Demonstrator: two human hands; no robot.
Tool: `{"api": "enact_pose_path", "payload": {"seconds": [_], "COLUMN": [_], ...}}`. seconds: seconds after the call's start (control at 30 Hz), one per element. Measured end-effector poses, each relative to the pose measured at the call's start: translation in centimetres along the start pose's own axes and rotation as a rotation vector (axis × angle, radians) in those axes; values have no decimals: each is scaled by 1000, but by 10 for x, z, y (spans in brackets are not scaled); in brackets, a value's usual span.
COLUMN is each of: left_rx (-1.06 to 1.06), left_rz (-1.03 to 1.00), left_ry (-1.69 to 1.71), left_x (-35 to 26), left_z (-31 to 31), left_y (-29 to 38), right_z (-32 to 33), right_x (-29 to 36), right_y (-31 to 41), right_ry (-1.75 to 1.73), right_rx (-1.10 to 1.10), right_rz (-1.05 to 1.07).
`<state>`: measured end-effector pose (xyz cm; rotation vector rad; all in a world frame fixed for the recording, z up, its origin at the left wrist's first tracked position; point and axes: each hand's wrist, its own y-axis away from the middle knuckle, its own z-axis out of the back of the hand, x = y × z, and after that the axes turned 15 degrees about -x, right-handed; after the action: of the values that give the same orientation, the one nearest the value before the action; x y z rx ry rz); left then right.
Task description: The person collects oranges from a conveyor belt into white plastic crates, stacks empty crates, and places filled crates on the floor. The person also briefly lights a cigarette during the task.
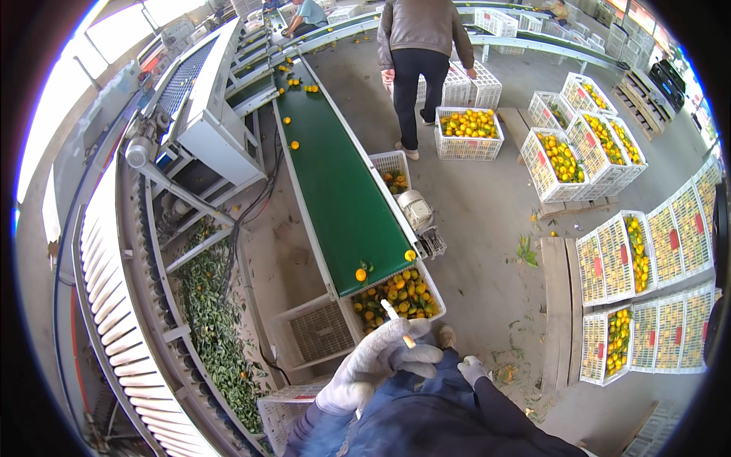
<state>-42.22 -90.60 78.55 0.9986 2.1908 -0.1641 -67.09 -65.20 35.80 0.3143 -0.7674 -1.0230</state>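
My left hand [385, 363], in a whitish work glove, is raised before my body with a cigarette [398, 323] pinched between its fingers. Down by my thigh, my gloved right hand [473, 370] is small and partly turned away; its fingers look curled, and whether it holds anything is hidden. Beyond the left hand stands a white plastic crate [438, 307] of orange citrus fruit at the end of a green conveyor belt [337, 188]. Two fruits lie at the belt's near end, one orange fruit [361, 275] with a leaf attached.
Another white crate [322, 334] sits left of the filled one. A roller conveyor [123, 348] runs along the left, beside heaped leaves [220, 337]. Stacked fruit crates [608, 257] stand at right near a wooden pallet [559, 314]. A person [425, 57] stands ahead, back turned; others sit farther off.
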Motion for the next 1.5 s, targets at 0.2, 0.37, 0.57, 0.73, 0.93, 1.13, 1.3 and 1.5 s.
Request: {"api": "enact_pose_path", "payload": {"seconds": [0.2, 0.37, 0.57, 0.73, 0.93, 1.13, 1.3, 1.5], "left_rx": [-563, -700, -708, -766, -757, -793, -835, -875], "left_rz": [-12, 41, -72, -141, -61, 65, 87, 128], "left_ry": [-364, -318, -398, -297, -284, -248, -316, -263], "left_x": [98, 135, 133, 130, 144, 175, 186, 230], "left_z": [38, 10, -6, 7, 53, 148, 213, 287], "left_y": [-2, -25, -61, -61, -46, -27, -20, -16], "right_z": [29, 62, 92, 108, 85, 9, -63, -125], "right_x": [9, -12, -27, -28, -12, -16, -14, 26], "right_y": [-45, -98, -153, -179, -167, -127, -88, -79], "right_ry": [-21, -19, 3, 47, 20, 19, 22, -119], "right_rx": [-32, -43, -62, -73, -43, 99, 210, 358], "right_rz": [58, 65, 96, 125, 87, 59, 97, 111]}}
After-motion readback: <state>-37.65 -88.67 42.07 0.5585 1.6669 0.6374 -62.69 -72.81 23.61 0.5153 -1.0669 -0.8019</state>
